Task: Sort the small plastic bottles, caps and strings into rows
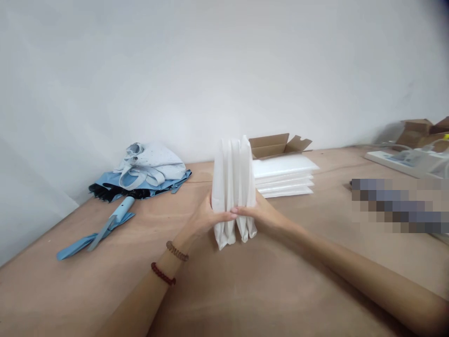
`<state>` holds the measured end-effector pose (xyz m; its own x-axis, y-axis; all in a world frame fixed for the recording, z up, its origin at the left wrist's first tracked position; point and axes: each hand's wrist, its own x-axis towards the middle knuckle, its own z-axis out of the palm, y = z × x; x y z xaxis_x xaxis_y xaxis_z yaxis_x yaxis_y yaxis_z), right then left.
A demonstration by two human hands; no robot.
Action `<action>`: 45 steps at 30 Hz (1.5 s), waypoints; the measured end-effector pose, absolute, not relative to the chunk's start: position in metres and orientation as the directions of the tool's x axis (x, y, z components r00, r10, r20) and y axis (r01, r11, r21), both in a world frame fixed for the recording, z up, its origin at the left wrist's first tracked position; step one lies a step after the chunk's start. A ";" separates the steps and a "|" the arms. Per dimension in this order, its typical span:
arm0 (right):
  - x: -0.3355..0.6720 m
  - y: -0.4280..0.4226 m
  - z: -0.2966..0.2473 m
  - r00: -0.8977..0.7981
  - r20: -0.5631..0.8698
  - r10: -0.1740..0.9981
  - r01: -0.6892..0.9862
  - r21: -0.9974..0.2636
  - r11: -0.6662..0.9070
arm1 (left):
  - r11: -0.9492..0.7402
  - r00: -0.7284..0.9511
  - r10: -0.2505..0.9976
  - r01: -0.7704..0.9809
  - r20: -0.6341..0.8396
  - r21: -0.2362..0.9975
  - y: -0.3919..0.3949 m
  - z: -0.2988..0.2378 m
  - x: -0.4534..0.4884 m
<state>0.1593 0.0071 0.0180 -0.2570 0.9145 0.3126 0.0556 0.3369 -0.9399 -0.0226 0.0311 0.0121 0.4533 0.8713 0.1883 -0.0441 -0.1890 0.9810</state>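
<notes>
Packets, white and upright, are clamped side by side between the left hand and the right hand. Location: mid-bench, just left of a white packet stack; an open carton stands behind the stack.

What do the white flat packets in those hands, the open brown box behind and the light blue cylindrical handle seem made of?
White flat packets: probably thin plastic film, slightly glossy; their edges crease and pucker.
Open brown box: apparently cardboard, matte; it looks stiff, with straight folds.
Light blue cylindrical handle: likely smooth hard plastic; it looks rigid and rounded, though coated metal is possible.
</notes>
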 end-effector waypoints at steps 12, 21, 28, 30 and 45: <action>0.163 0.007 0.041 -0.150 0.469 0.870 0.251 -0.833 0.493 | -0.257 0.210 0.936 -0.136 0.281 0.957 0.030 0.032 -0.039; 0.157 0.014 0.034 -0.103 0.431 0.896 0.265 -0.857 0.443 | -0.265 0.138 0.946 -0.196 0.294 0.944 0.031 0.031 -0.037; 0.156 0.013 0.036 -0.087 0.453 0.887 0.246 -0.853 0.460 | -0.305 0.090 0.941 -0.186 0.325 0.934 0.031 0.027 -0.034; 0.156 0.013 0.038 -0.096 0.457 0.884 0.204 -0.861 0.467 | -0.308 0.101 0.938 -0.204 0.333 0.929 0.031 0.028 -0.034; 0.159 0.015 0.041 -0.110 0.421 0.900 0.151 -0.888 0.434 | -0.200 0.145 0.959 -0.262 0.244 0.944 0.031 0.024 -0.033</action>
